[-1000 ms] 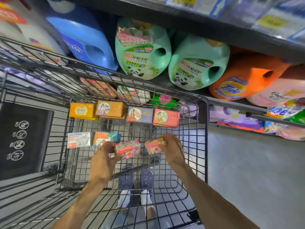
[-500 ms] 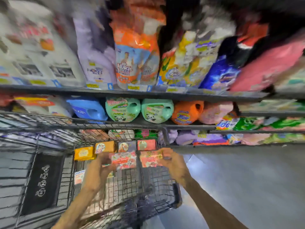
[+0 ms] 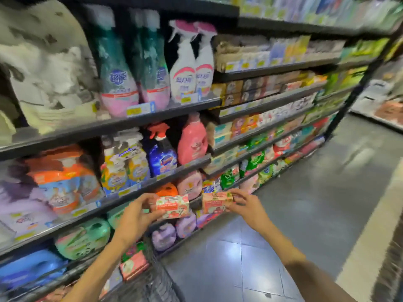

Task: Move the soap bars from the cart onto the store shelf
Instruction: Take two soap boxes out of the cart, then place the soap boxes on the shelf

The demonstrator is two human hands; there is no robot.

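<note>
Two boxed soap bars are up in the air, one per hand, both level with the lowest detergent shelves. The left hand (image 3: 136,211) pinches the left soap box (image 3: 173,207) by its near end, thumb under and fingers over; the right hand (image 3: 246,204) grips the right soap box (image 3: 216,202) by its right end, fingers curled round it. Each box lies with its long axis roughly across the view, printed face toward the camera, and a small gap separates them.

Taking the pink detergent jug (image 3: 192,138) as landmark: the boxed-soap shelves (image 3: 270,101) run up and to the right of it, well beyond both hands. The right hand is on the side nearer those shelves, so its box probably goes in first, pushed end-on or face-out; the left must travel farther across. Below the jug and to its left, the cart (image 3: 152,280) shows only a wire corner, with another pink soap box (image 3: 134,265) leaning inside it.
</note>
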